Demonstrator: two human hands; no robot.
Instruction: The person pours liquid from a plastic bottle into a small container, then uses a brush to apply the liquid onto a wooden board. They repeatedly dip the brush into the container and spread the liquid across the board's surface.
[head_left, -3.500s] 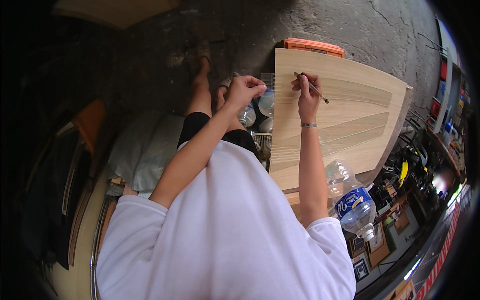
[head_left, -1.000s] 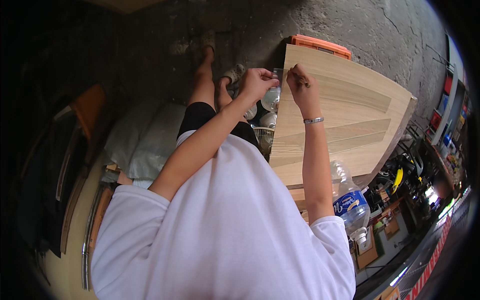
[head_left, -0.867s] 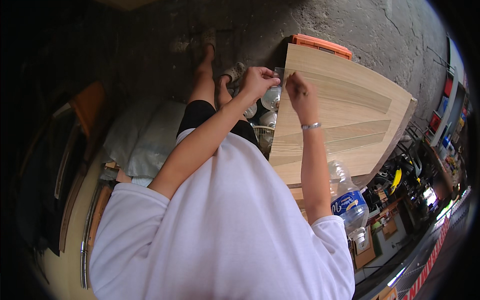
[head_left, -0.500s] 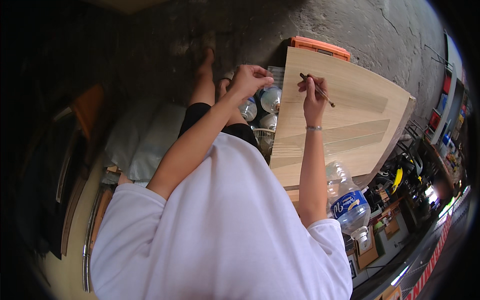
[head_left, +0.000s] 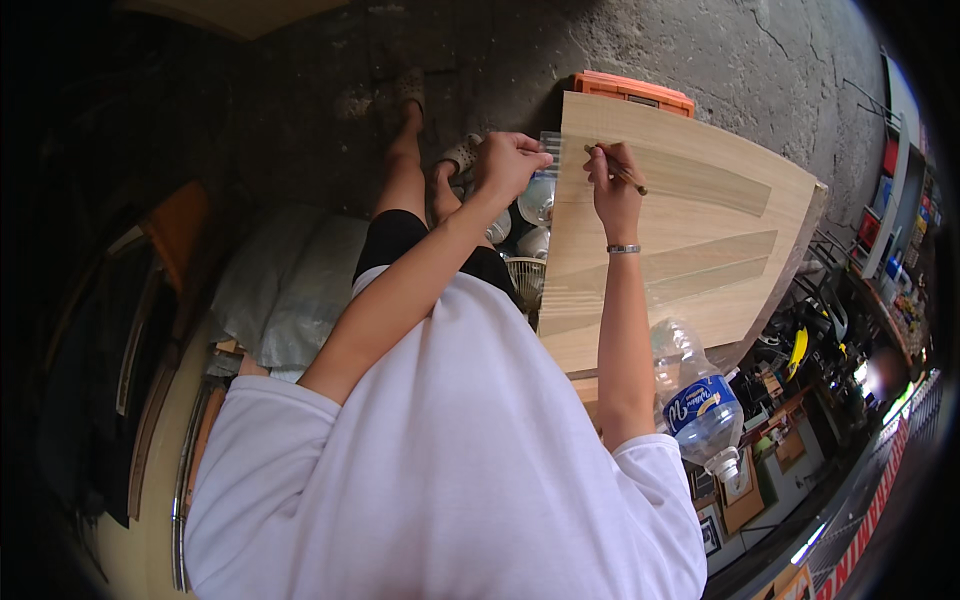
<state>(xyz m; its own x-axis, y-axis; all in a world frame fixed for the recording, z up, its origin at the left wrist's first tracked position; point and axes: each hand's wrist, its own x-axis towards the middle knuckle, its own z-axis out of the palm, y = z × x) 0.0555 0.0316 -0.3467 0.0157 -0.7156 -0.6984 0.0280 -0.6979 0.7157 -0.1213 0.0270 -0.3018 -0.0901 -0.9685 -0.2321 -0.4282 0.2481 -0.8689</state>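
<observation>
My right hand is closed around a slim brown pen-like stick, held slanting over a pale wooden board. One end of the stick points toward the board's left edge. Darker, narrow tapering strips lie across the board's surface. Just left of the board, my left hand has thumb and fingertips pinched together. Beside those fingertips shows a clear striped piece at the board's edge. Whatever is inside the pinch is too small to make out.
An orange case stands beyond the board's far edge. Clear plastic bottles and a ribbed basket sit between my legs and the board. A large blue-labelled bottle lies by my right forearm. Grey sheeting is at left.
My right hand has shifted slightly left and away from me with the stick, nearing the board's left edge. My left hand has moved slightly right, still pinched.
</observation>
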